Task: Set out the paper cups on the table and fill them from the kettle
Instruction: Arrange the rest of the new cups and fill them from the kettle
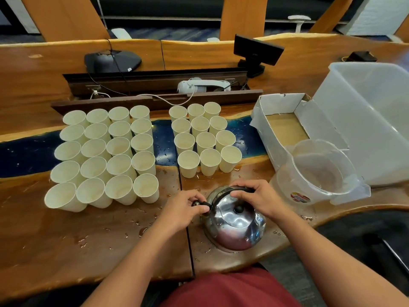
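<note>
both hands hold the steel kettle [234,224] on the wet tabletop [88,235]: left hand [186,209] pinching its spout cap, right hand [259,198] gripping its handle, paper cups [106,156] beyond.

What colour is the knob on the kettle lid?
Black, on the shiny silver kettle; knob seen in the head view.

Cups [143,142] cream; kettle [234,224] shiny silver, blk knob; table [55,235] brown w/ blue strip.

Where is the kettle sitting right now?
In the head view, the kettle stands on the wet wooden table, near the front edge, right of centre, below the smaller cup group, left of the clear jug.
</note>
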`<control>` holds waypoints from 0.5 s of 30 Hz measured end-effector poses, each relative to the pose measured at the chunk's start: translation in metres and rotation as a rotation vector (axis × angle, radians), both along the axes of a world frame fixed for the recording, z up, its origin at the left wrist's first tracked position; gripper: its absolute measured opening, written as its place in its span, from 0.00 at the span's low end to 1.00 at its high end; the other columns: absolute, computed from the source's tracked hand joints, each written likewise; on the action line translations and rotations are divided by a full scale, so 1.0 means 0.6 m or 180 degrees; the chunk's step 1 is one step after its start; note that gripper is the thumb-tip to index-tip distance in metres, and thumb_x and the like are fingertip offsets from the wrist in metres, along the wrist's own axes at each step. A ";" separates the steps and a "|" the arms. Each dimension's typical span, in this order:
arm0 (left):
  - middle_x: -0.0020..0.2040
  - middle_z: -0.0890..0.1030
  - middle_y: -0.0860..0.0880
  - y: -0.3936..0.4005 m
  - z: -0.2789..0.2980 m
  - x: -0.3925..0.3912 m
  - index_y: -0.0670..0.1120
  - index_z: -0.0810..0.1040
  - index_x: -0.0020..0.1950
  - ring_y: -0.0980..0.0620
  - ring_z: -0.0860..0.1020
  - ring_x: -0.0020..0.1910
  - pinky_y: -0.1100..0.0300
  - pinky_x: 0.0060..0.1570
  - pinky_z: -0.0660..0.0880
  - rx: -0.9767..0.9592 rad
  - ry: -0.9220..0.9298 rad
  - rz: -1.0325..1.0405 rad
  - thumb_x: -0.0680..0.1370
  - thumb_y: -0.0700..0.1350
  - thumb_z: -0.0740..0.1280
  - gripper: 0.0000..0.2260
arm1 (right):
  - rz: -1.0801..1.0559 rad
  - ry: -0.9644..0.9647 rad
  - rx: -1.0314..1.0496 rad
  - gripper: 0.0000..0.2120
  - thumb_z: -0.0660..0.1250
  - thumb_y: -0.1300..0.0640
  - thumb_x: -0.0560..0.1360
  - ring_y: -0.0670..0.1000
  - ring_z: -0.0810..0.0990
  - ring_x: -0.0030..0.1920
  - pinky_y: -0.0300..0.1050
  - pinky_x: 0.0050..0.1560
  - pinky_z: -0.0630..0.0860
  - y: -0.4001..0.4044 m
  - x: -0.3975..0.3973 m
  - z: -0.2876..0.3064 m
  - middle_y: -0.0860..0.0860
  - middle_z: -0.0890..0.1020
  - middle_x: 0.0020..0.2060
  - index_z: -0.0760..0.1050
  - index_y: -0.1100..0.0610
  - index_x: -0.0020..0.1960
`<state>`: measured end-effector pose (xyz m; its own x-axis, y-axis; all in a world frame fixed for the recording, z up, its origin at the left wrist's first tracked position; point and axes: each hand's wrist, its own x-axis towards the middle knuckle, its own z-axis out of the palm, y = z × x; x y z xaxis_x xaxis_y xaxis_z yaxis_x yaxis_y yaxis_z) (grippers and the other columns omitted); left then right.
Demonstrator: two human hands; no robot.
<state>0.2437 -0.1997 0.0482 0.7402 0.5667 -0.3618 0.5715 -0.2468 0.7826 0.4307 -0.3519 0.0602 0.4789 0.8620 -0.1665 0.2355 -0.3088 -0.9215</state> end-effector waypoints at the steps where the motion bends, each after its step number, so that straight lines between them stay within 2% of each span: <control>1: 0.42 0.78 0.57 0.001 0.002 0.000 0.57 0.83 0.43 0.58 0.75 0.40 0.60 0.46 0.73 0.0005 -0.0002 -0.0011 0.71 0.49 0.77 0.05 | 0.0008 0.0008 0.0011 0.08 0.74 0.64 0.73 0.40 0.82 0.46 0.31 0.51 0.74 0.000 -0.002 0.003 0.47 0.87 0.46 0.85 0.53 0.49; 3: 0.40 0.78 0.56 0.002 0.004 0.002 0.55 0.83 0.44 0.57 0.74 0.38 0.60 0.44 0.72 0.0058 -0.0020 -0.0015 0.70 0.49 0.78 0.06 | -0.0019 0.0002 0.0037 0.10 0.74 0.64 0.73 0.39 0.82 0.45 0.30 0.50 0.75 0.000 -0.006 0.007 0.45 0.87 0.45 0.85 0.49 0.47; 6: 0.44 0.76 0.55 0.004 0.007 0.006 0.56 0.84 0.43 0.55 0.76 0.43 0.59 0.44 0.71 0.0271 -0.0059 0.0030 0.67 0.50 0.80 0.08 | -0.0088 -0.0071 0.0075 0.13 0.76 0.63 0.72 0.39 0.83 0.46 0.31 0.51 0.75 0.007 -0.014 0.011 0.40 0.87 0.44 0.84 0.44 0.47; 10: 0.49 0.75 0.52 0.017 0.024 0.008 0.59 0.82 0.42 0.53 0.75 0.49 0.59 0.50 0.71 0.0437 -0.0104 -0.0042 0.66 0.52 0.80 0.10 | -0.0031 -0.0363 0.0171 0.16 0.76 0.61 0.72 0.38 0.83 0.50 0.30 0.53 0.74 0.021 -0.018 0.033 0.33 0.85 0.44 0.82 0.39 0.48; 12: 0.48 0.75 0.53 0.034 0.046 0.007 0.62 0.81 0.42 0.54 0.75 0.49 0.59 0.51 0.71 0.0568 -0.0185 -0.0160 0.66 0.53 0.80 0.11 | -0.0055 -0.0434 0.0279 0.16 0.76 0.60 0.72 0.39 0.83 0.49 0.32 0.53 0.76 0.028 -0.015 0.051 0.35 0.85 0.44 0.82 0.39 0.49; 15: 0.48 0.76 0.53 0.061 0.087 0.008 0.62 0.81 0.44 0.58 0.74 0.46 0.68 0.44 0.67 0.0749 -0.0357 -0.0314 0.68 0.50 0.80 0.11 | -0.0124 -0.0467 0.0478 0.12 0.76 0.60 0.72 0.43 0.84 0.48 0.35 0.53 0.77 0.044 -0.010 0.081 0.41 0.87 0.45 0.83 0.44 0.50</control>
<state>0.2484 -0.1629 0.1007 0.8240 0.5487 -0.1414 0.4487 -0.4794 0.7542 0.4248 -0.3256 0.1090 0.5219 0.8522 0.0365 0.3612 -0.1820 -0.9145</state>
